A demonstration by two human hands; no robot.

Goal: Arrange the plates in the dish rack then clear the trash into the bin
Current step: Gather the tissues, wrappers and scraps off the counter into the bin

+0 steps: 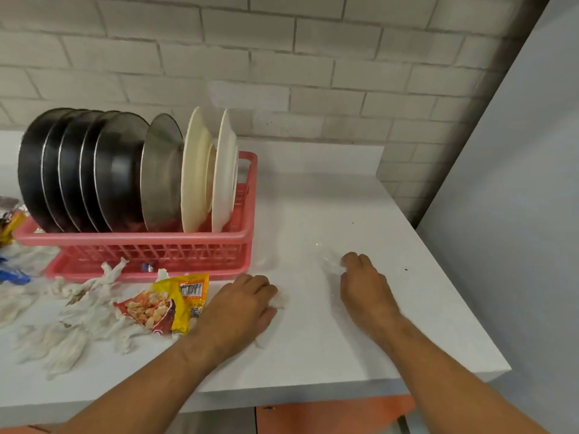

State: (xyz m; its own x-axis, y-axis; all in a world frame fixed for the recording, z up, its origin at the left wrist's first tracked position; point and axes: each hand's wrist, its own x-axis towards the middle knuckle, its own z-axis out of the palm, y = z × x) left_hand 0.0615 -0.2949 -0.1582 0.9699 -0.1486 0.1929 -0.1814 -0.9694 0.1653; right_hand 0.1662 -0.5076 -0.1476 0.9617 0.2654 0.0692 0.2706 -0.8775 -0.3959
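Observation:
A pink dish rack (175,245) stands on the white counter and holds several dark plates (84,170), a steel plate (161,173) and two white plates (203,170) on edge. In front of it lie crumpled white tissues (87,308) and a yellow snack wrapper (170,303). My left hand (241,311) lies over a white tissue (279,300) with its fingers curled round it. Further right, the curled fingers of my right hand (365,285) grip a clear scrap of wrapper (332,265).
More wrappers (9,220) and a blue packet (12,275) lie at the left edge. The counter (376,324) ends at the right, beside a grey panel (517,214). A brick wall stands behind. No bin is in view.

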